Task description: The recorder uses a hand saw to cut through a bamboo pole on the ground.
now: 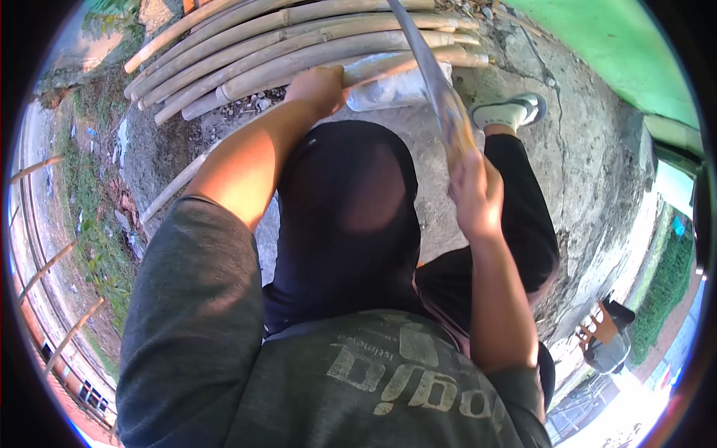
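My left hand is closed around a bamboo pole. The pole slants from beside my left elbow up to the right, and its far part lies over a pale, whitish block on the ground. In my right hand is a machete, gripped by its handle. Its long dark blade points up and away, crossing in front of the pole from this view. Whether the blade touches the pole I cannot tell. The fingers of my right hand are wrapped round and partly blurred.
Several bamboo poles lie side by side beyond my hands. My right foot wears a sandal on cracked concrete. A green wall rises at the far right. Weeds and litter border the left.
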Tool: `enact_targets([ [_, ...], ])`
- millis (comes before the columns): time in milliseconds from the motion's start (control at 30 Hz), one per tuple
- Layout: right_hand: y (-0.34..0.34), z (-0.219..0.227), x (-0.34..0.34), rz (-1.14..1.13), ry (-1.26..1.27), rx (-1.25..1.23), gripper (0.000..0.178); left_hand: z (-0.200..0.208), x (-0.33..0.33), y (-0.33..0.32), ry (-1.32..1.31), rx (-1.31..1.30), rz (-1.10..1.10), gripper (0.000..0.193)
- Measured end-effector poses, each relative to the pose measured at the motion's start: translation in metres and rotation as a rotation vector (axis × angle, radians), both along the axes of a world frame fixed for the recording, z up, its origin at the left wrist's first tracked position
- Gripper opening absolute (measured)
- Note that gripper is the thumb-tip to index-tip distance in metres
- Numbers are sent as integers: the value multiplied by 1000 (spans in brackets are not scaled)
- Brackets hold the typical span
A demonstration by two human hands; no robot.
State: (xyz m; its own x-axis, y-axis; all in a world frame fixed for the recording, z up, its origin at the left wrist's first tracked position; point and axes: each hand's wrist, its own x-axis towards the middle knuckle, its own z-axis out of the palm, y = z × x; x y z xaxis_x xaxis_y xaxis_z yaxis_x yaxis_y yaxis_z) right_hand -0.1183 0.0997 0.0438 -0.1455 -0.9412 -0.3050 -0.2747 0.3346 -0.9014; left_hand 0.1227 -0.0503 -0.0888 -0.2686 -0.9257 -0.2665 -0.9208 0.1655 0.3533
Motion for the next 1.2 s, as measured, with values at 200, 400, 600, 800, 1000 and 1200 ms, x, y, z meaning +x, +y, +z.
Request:
enact_targets([
  [200,-21,-4,-3,-14,-77,-88,50,-10,8,-14,33,63,14,33],
  [400,-2,7,-22,-25,-150,-67,49,7,-10,-11,60,-9,-49,38],
  [600,7,0,-56,-88,-183,-76,46,28,-55,-21,55,-19,-13,60],
  [800,15,-19,-63,-112,-244,-79,50,4,-18,14,-12,-375,27,86],
  [1000,15,-15,-63,-84,-245,-48,48,-8,6,12,-45,-23,126,77],
  [1200,10,-4,-58,-132,-248,-19,50,3,1,13,-88,29,145,77],
])
